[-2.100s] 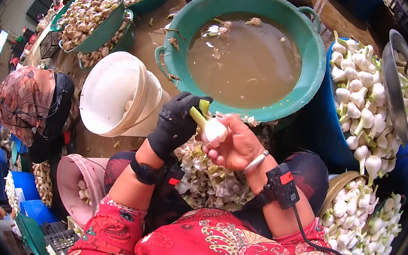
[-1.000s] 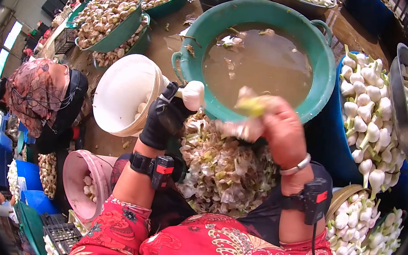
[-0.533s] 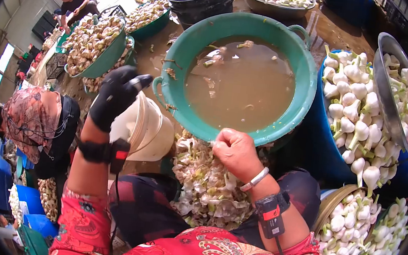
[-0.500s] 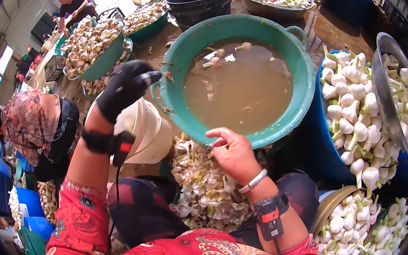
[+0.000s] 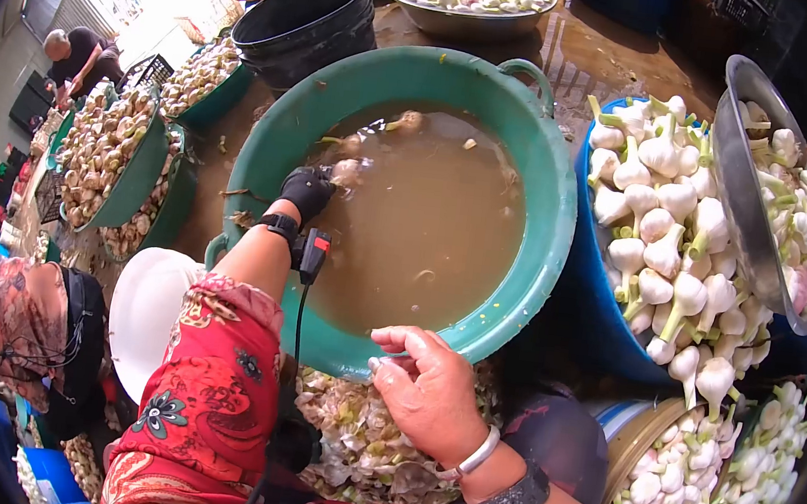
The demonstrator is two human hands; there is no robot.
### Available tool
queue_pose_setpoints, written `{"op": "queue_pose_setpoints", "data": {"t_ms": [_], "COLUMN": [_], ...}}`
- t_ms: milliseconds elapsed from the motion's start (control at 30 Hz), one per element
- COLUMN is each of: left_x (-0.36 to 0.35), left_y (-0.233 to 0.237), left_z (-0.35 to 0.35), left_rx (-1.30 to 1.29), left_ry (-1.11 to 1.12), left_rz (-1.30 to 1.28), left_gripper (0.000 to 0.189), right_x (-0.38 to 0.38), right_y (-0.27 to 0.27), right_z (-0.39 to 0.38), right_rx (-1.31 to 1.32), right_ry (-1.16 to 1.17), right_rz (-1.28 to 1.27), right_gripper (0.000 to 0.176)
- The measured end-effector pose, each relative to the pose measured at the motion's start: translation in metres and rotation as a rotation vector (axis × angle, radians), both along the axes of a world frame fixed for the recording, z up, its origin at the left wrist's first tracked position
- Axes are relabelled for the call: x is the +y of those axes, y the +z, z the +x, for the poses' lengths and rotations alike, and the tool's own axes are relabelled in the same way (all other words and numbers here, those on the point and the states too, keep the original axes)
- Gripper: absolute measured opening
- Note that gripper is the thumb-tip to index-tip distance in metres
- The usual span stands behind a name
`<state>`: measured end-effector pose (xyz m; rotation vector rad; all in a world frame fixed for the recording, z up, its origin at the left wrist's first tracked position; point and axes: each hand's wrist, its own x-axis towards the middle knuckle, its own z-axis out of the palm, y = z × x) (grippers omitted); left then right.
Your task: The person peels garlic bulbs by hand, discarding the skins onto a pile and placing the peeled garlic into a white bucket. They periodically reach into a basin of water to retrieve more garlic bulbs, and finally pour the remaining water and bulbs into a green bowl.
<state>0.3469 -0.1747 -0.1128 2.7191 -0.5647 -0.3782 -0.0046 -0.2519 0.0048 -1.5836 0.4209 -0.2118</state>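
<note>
Head view: bare right hand [image 5: 422, 394], fingers loosely curled and empty, rests on the teal basin [image 5: 554, 224] rim above garlic peelings [image 5: 343, 434]. Farther out, the gloved left hand [image 5: 309, 191] meets a floating garlic bulb [image 5: 345, 174]; can't tell if it grips. Bulb likely light, firm, slick: cup its body.

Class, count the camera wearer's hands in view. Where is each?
2. The gloved left hand reaches into the brown water of the green basin; the bare right hand rests at its near rim, above the peelings. Neither is hidden.
</note>
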Motion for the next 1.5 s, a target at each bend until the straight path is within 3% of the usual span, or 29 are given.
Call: {"op": "queue_pose_setpoints", "data": {"t_ms": [67,133,167,267,333,400,433,533,600,700,767,833,867,933,967,1000,1033,1100,1133,1200,1233,1333,1400,1467,1500], "left_x": [0.023,0.037,0.045,0.068,0.079,0.082,0.079,0.057,0.047,0.032,0.031,0.025,0.03,0.035,0.043,0.053,0.061,0.075,0.086,0.098,0.103,0.118,0.124,0.121,0.121], "left_y": [-0.003,0.032,0.04,0.055,0.056,0.052,0.052,0.067,0.053,0.014,-0.017,-0.008,0.001,0.06,0.077,0.093,0.111,0.141,0.146,0.154,0.149,0.135,0.13,0.125,0.122], "left_z": [0.011,-0.009,-0.014,-0.043,-0.051,-0.063,-0.064,-0.091,-0.087,-0.078,-0.067,-0.073,-0.074,-0.096,-0.105,-0.116,-0.131,-0.169,-0.186,-0.223,-0.236,-0.262,-0.268,-0.276,-0.275], "left_rx": [-0.048,-0.266,-0.304,-0.251,-0.126,-0.097,0.014,0.083,0.168,0.08,0.052,0.012,0.013,0.345,0.357,0.365,0.354,0.46,0.525,0.729,0.753,0.903,0.776,0.887,0.819], "left_ry": [-0.048,-0.397,-0.446,-0.432,-0.44,-0.544,-0.579,-0.462,-0.444,-0.531,-0.639,-0.729,-0.73,-0.233,-0.224,-0.212,-0.202,-0.223,-0.178,-0.053,-0.017,0.104,-0.001,0.132,0.139], "left_rz": [-0.035,0.087,0.187,0.082,0.153,0.228,0.312,0.373,0.332,0.342,0.526,0.618,0.624,0.082,-0.069,-0.221,-0.22,-0.508,-0.591,-0.867,-0.991,-1.268,-1.189,-1.327,-1.282], "left_gripper": [0.027,0.02,0.018,0.019,0.02,0.031,0.058,0.075,0.085,0.074,0.051,0.033,0.033,0.026,0.026,0.026,0.026,0.026,0.03,0.034,0.04,0.042,0.04,0.038,0.035], "right_x": [0.005,0.011,0.014,0.023,0.025,0.022,0.019,0.014,0.016,0.017,0.014,0.011,0.011,0.014,0.015,0.017,0.02,0.029,0.032,0.037,0.038,0.04,0.043,0.043,0.042], "right_y": [-0.003,-0.005,-0.003,-0.013,-0.016,-0.018,-0.012,-0.007,-0.01,-0.007,-0.006,-0.005,-0.005,-0.003,-0.008,-0.013,-0.018,-0.034,-0.032,-0.028,-0.026,-0.017,-0.018,-0.017,-0.017], "right_z": [0.001,-0.001,-0.002,-0.01,-0.015,-0.017,-0.016,-0.012,-0.009,-0.007,-0.006,-0.006,-0.005,-0.003,-0.001,0.002,0.005,0.013,0.014,0.013,0.011,0.002,0.0,-0.001,-0.001], "right_rx": [-0.001,-0.041,-0.042,-0.082,-0.036,-0.019,0.017,-0.002,-0.021,-0.04,-0.032,-0.031,-0.032,-0.017,0.011,0.001,-0.091,-0.278,-0.284,-0.31,-0.304,-0.251,-0.259,-0.263,-0.237], "right_ry": [0.002,-0.002,0.006,0.058,0.068,0.03,0.022,-0.014,-0.027,0.004,-0.009,-0.008,-0.009,-0.052,-0.043,-0.034,-0.07,-0.127,-0.117,0.078,0.101,0.104,0.124,0.141,0.149], "right_rz": [0.024,0.0,0.002,-0.078,-0.008,0.035,0.049,0.047,0.041,0.033,0.026,0.002,0.008,0.067,0.031,0.035,-0.062,-0.237,-0.235,0.396,0.554,0.562,0.541,0.523,0.545], "right_gripper": [0.024,0.024,0.023,0.022,0.02,0.017,0.016,0.016,0.016,0.017,0.017,0.02,0.02,0.027,0.045,0.045,0.053,0.071,0.071,0.066,0.063,0.058,0.058,0.057,0.056]}}
